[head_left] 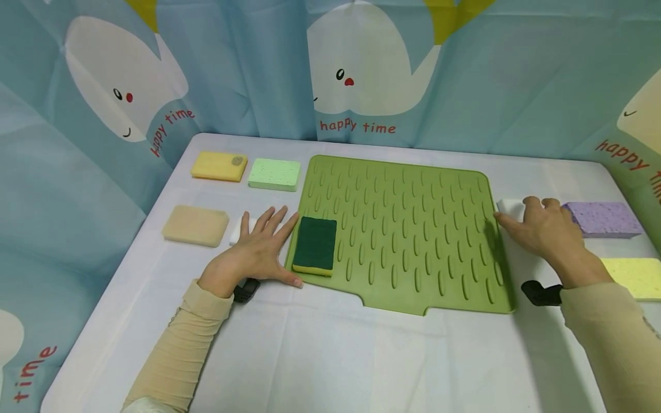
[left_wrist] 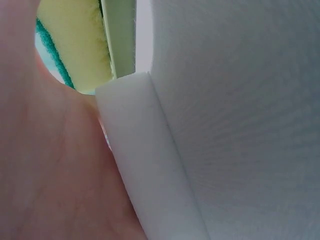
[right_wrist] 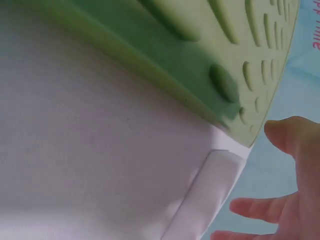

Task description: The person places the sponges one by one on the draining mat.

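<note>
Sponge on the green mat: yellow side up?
No, the head view shows the sponge on the green mat with its dark green face up and yellow along its near edge.

On the white table (head_left: pixel 320 355), a ridged green rectangular mat (head_left: pixel 403 229) carries a dark-green-and-yellow rectangular sponge (head_left: pixel 316 244) at its front left. Left of the mat lies a white rectangular block (left_wrist: pixel 145 155); right, a speckled purple rectangular sponge (head_left: pixel 606 219) behind a yellow rectangular sponge (head_left: pixel 634 278).
</note>
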